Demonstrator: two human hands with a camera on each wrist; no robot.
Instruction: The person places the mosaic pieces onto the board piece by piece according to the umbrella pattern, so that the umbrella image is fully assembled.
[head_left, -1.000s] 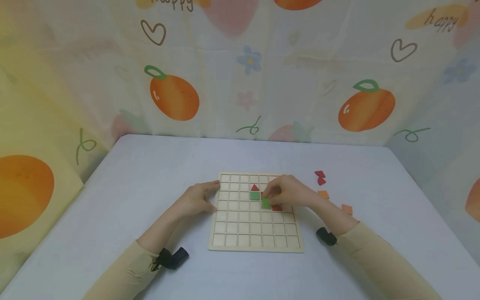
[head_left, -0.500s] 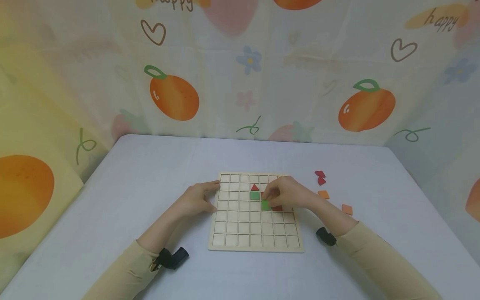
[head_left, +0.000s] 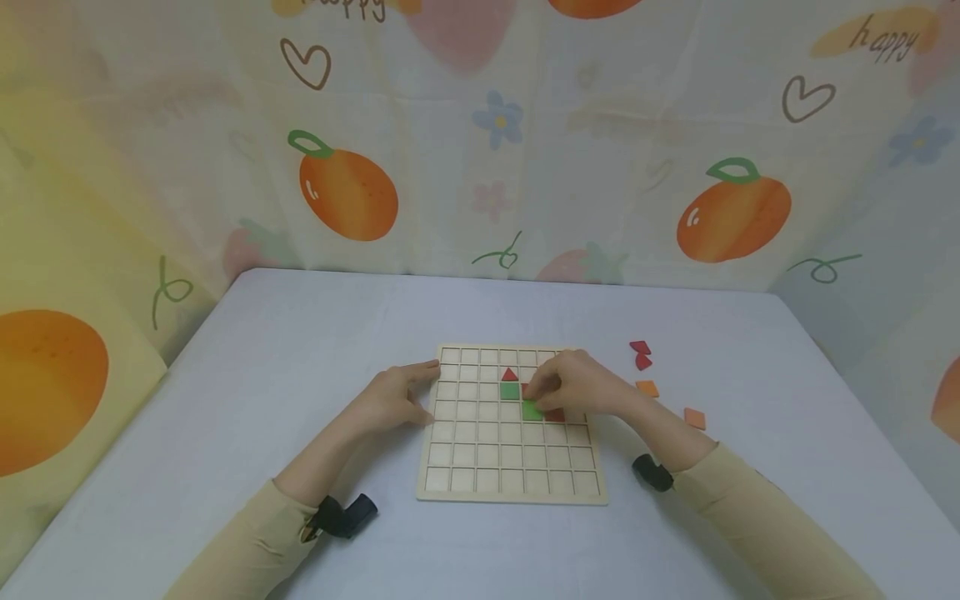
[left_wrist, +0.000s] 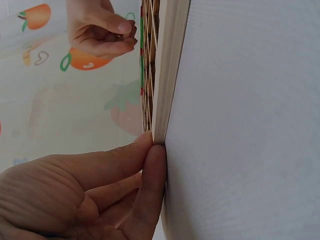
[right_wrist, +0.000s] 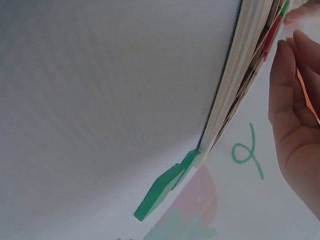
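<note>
Thumb and finger spread, your left hand [head_left: 390, 398] touches the gridded board [head_left: 480, 480]; your right hand [head_left: 576, 385] bunches its fingertips over the light-green tile [head_left: 531, 411] in its cell, pinch unclear.

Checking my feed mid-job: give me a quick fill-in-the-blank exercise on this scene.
1. The ____ grip touches the left edge of the grid board.
2. Just beyond the farther green square lies a red ____.
3. In the head view, the two loose squares on the table are ____.
Missing words: left; triangle; orange.
</note>
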